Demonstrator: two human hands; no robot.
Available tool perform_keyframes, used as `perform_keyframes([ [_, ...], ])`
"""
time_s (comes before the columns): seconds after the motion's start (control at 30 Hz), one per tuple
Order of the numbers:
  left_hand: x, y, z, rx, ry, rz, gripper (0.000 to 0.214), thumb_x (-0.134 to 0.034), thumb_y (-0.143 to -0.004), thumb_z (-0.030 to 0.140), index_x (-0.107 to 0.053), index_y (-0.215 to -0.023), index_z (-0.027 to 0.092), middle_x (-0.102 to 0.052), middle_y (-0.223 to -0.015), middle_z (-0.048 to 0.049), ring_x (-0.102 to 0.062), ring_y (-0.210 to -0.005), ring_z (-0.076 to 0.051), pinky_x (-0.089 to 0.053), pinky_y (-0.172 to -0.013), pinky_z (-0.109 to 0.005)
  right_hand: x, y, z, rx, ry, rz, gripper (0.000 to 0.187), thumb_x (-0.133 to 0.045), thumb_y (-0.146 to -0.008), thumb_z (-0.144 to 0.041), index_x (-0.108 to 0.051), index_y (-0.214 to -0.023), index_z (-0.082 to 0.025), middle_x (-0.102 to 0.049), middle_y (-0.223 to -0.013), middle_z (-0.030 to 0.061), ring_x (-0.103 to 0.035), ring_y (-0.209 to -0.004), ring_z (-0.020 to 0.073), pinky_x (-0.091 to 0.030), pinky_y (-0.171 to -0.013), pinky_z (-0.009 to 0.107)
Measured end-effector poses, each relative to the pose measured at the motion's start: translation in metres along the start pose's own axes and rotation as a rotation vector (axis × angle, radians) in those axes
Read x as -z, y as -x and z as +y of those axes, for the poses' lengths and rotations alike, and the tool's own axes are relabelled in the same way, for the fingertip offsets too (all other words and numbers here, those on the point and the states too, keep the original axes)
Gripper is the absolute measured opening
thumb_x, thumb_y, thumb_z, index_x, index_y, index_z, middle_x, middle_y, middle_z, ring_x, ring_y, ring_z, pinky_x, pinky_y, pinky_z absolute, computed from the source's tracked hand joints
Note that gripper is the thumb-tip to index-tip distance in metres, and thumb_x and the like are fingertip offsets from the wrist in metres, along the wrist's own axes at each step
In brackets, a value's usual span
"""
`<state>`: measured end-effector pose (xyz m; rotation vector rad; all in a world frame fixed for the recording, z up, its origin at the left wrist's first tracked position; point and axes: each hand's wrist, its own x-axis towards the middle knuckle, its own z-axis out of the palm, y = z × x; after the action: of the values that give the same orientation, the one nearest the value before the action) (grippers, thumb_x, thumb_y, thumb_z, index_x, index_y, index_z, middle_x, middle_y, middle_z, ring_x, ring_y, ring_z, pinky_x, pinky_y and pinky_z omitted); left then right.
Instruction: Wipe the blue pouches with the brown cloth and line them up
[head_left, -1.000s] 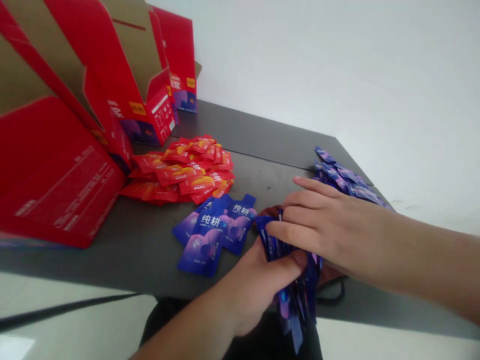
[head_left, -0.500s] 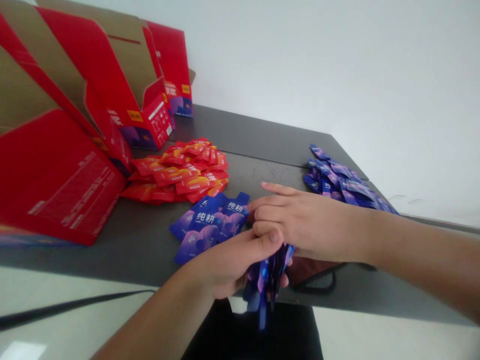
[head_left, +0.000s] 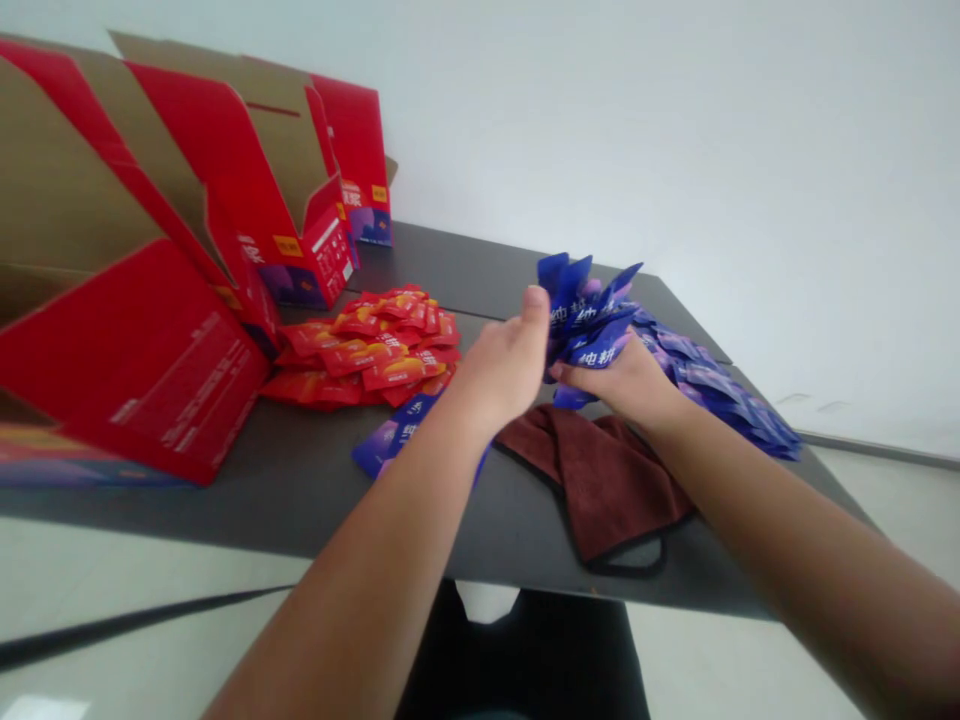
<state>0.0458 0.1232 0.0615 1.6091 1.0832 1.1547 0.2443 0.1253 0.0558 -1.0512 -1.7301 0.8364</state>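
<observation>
A fanned bunch of blue-purple sachets [head_left: 589,318] is held up between my two hands over the middle of the table. My right hand [head_left: 626,385] grips the bunch from the lower right, its thumb across the front sachet. At the left side of the bunch, my left hand [head_left: 506,365] closes on it with the thumb raised; its other fingers are mostly hidden. Partly covered by my left forearm, a few blue sachets [head_left: 386,440] lie on the table. Just behind my right hand spreads a larger pile of blue sachets [head_left: 724,385].
A pile of red-orange sachets [head_left: 367,350] lies on the dark table [head_left: 315,515]. Open red cartons [head_left: 172,370] stand along the left. Below my hands rests a brown cloth [head_left: 600,485] with a black-edged loop. A white wall [head_left: 675,120] rises behind.
Both hands have moved up and away from the table's front edge with the blue sachets. The bunch now points upward and fans out, and the brown cloth is uncovered.
</observation>
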Motion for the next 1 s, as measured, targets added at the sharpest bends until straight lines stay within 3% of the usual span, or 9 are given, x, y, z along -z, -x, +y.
perform_keyframes([
  [0.07,-0.022,-0.005,-0.006,-0.184,-0.12,0.077,0.057,-0.045,-0.104,0.075,-0.063,-0.123,0.024,-0.07,-0.131,-0.0127,-0.055,-0.142,-0.034,-0.043,-0.117,-0.048,-0.007,-0.006,0.015,0.038,-0.071,0.08,0.058,-0.097,-0.071,-0.051,-0.067,-0.114,-0.024,-0.078,-0.109,0.0067,-0.075,-0.1,0.0307,-0.061,-0.1,0.052],
  [0.17,-0.042,-0.006,-0.019,-0.227,-0.139,0.03,0.081,-0.089,-0.083,0.054,-0.047,-0.144,0.02,-0.064,-0.144,-0.0168,-0.063,-0.134,-0.03,-0.05,-0.112,-0.042,-0.01,-0.01,0.036,0.089,-0.047,0.087,0.073,-0.098,-0.07,-0.052,-0.061,-0.127,-0.025,-0.074,-0.124,0.011,-0.071,-0.115,0.0334,-0.056,-0.11,0.052],
  [0.27,-0.04,-0.008,-0.035,-0.244,-0.194,-0.032,0.078,-0.091,-0.081,0.033,-0.045,-0.144,0.023,-0.066,-0.145,-0.0136,-0.066,-0.132,-0.028,-0.051,-0.111,-0.041,-0.003,-0.003,0.055,0.066,0.058,-0.039,0.112,-0.106,-0.054,-0.05,-0.047,-0.146,-0.026,-0.063,-0.144,0.0174,-0.064,-0.132,0.0391,-0.048,-0.119,0.057],
  [0.37,-0.028,-0.011,-0.046,-0.243,-0.276,-0.121,0.06,-0.089,-0.082,0.03,-0.056,-0.132,0.027,-0.071,-0.136,-0.0085,-0.068,-0.127,-0.028,-0.051,-0.111,-0.043,0.006,0.007,0.066,0.023,0.104,-0.139,0.132,-0.106,-0.053,-0.051,-0.031,-0.16,-0.029,-0.046,-0.163,0.021,-0.052,-0.148,0.0408,-0.041,-0.124,0.061],
  [0.53,-0.02,-0.013,-0.055,-0.178,-0.417,-0.156,0.063,-0.089,-0.08,0.05,-0.061,-0.128,0.02,-0.063,-0.14,-0.0168,-0.063,-0.132,-0.033,-0.049,-0.114,-0.046,0.014,0.01,0.07,0.024,0.172,-0.233,0.12,-0.101,-0.065,-0.048,-0.032,-0.162,-0.03,-0.047,-0.163,0.0199,-0.05,-0.151,0.0388,-0.041,-0.124,0.06],
  [0.67,-0.018,-0.013,-0.058,-0.127,-0.478,-0.183,0.078,-0.09,-0.076,0.059,-0.059,-0.135,0.019,-0.062,-0.141,-0.0183,-0.064,-0.13,-0.036,-0.052,-0.11,-0.047,0.016,0.008,0.072,0.043,0.171,-0.223,0.094,-0.099,-0.069,-0.052,-0.05,-0.145,-0.029,-0.061,-0.149,0.0168,-0.063,-0.136,0.0381,-0.049,-0.117,0.059],
  [0.77,-0.014,-0.015,-0.056,-0.124,-0.487,-0.241,0.086,-0.095,-0.072,0.058,-0.057,-0.14,0.019,-0.067,-0.136,-0.0153,-0.068,-0.122,-0.033,-0.056,-0.105,-0.046,0.014,0.008,0.074,0.071,0.16,-0.204,0.082,-0.1,-0.066,-0.053,-0.057,-0.13,-0.027,-0.055,-0.157,0.017,-0.056,-0.144,0.0392,-0.044,-0.121,0.058],
  [0.9,-0.005,-0.019,-0.051,-0.13,-0.499,-0.355,0.058,-0.078,-0.097,0.046,-0.058,-0.145,0.02,-0.067,-0.138,-0.0125,-0.07,-0.116,-0.028,-0.06,-0.099,-0.05,0.007,0.007,0.077,0.115,0.139,-0.159,0.081,-0.099,-0.067,-0.053,-0.053,-0.129,-0.028,-0.058,-0.152,0.0163,-0.06,-0.14,0.0364,-0.046,-0.12,0.057],
  [1.0,0.002,-0.025,-0.051,-0.108,-0.559,-0.368,0.04,-0.071,-0.104,0.039,-0.064,-0.139,0.02,-0.067,-0.138,-0.0115,-0.071,-0.115,-0.027,-0.062,-0.096,-0.049,0.002,0.007,0.078,0.141,0.151,-0.086,0.083,-0.099,-0.069,-0.048,-0.05,-0.134,-0.03,-0.063,-0.14,0.0138,-0.063,-0.134,0.0346,-0.046,-0.119,0.057],
])
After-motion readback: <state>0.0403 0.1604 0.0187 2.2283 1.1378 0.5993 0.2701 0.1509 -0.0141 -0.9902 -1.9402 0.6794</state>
